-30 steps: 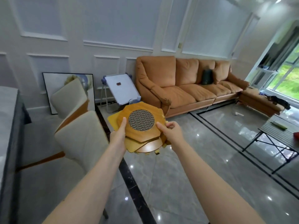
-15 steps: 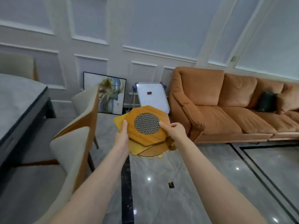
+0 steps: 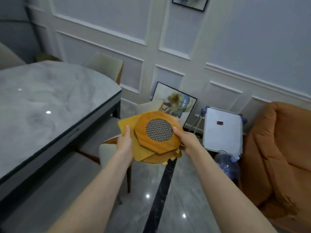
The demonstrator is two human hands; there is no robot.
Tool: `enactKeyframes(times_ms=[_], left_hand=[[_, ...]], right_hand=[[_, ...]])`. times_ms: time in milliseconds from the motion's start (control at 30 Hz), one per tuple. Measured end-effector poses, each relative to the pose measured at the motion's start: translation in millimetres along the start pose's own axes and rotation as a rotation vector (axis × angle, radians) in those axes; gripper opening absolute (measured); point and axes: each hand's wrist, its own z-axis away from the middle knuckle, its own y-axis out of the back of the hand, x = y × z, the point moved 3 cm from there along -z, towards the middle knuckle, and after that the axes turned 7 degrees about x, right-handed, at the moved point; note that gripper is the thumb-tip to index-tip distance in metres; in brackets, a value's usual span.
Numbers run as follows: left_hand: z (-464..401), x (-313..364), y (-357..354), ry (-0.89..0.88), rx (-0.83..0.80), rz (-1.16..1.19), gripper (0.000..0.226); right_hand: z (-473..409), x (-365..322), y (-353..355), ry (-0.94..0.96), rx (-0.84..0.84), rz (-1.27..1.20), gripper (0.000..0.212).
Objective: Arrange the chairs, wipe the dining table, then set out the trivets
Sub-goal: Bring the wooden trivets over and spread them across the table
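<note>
Trivets (image 3: 151, 140), a loose stack of wooden boards with a round mesh inset on the top one, are held in the air at the centre of the frame, between both hands. The stack's left edge is gripped by the left hand (image 3: 124, 142), thumb laid on top; its right edge is gripped by the right hand (image 3: 186, 140), thumb on the top board. How many boards are stacked cannot be counted, and the fingers beneath are hidden. The dining table (image 3: 50, 105) fills the left of the frame, its marble top bare, so no trivet is judged to be set out yet. Chairs (image 3: 107, 68) are seen tucked against the table's edges, suggesting arranging is done; whether wiping is done cannot be told. An orange sofa (image 3: 277, 157) is cut off at the right edge.
</note>
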Motion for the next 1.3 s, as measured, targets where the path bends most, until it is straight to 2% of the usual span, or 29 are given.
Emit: enactKeyframes(times_ms=[100, 300, 400, 467, 600, 767, 1000, 1167, 1300], left_hand=[[-45, 23, 15, 0.004, 0.087, 0.068, 0.064], [-106, 85, 63, -0.054, 0.295, 0.283, 0.055], [-123, 106, 106, -0.103, 0.434, 0.354, 0.052], [-129, 118, 139, -0.132, 0.55, 0.396, 0.051], [-129, 127, 202, -0.154, 0.793, 0.456, 0.042], [-119, 121, 263, -0.165, 1.032, 0.574, 0.055], [-91, 102, 317, -0.219, 1.34, 0.817, 0.053], [-86, 86, 337, -0.219, 1.421, 0.887, 0.054], [-89, 79, 356, -0.2, 1.458, 0.896, 0.056]], right_hand=[[-38, -20, -58, -0.016, -0.079, 0.055, 0.05], [-89, -50, -181, 0.031, -0.251, 0.227, 0.049], [-99, -51, -246, -0.009, -0.373, 0.247, 0.03], [-96, -48, -293, -0.055, -0.483, 0.255, 0.014], [-81, -29, -375, -0.118, -0.714, 0.319, 0.018], [-64, 7, -446, -0.276, -0.951, 0.258, 0.016], [-44, 46, -515, -0.32, -1.005, 0.348, 0.018], [-32, 77, -548, -0.36, -0.966, 0.313, 0.033], [-28, 97, -574, -0.343, -0.902, 0.288, 0.035]])
